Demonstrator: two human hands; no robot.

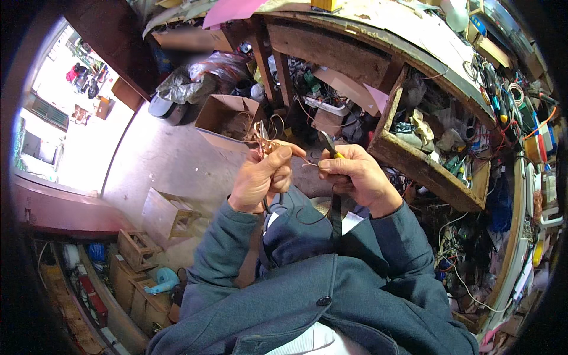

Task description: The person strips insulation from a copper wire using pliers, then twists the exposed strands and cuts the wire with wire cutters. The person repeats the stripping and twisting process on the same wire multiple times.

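Observation:
In front of my chest, my left hand (267, 173) grips a tangled bunch of copper wire (262, 144) that sticks up above the thumb. A grey metal tip (263, 129) shows among the strands; what it belongs to is hidden. My right hand (353, 175) holds a hand tool with dark metal jaws (327, 143) and a yellow handle (339, 155), probably pliers or cutters. Between its thumb and finger is pinched the end of a thin wire (310, 164), which reaches across to my left forefinger. A thin dark loop of wire (306, 222) hangs below the hands.
Beyond my left hand a cardboard box (228, 117) stands on the concrete floor (164, 155). An open wooden drawer (430, 171) full of odds and ends juts out at right, under a cluttered workbench (399, 37). Small wooden crates (137, 250) lie at lower left, near a bright doorway (84, 115).

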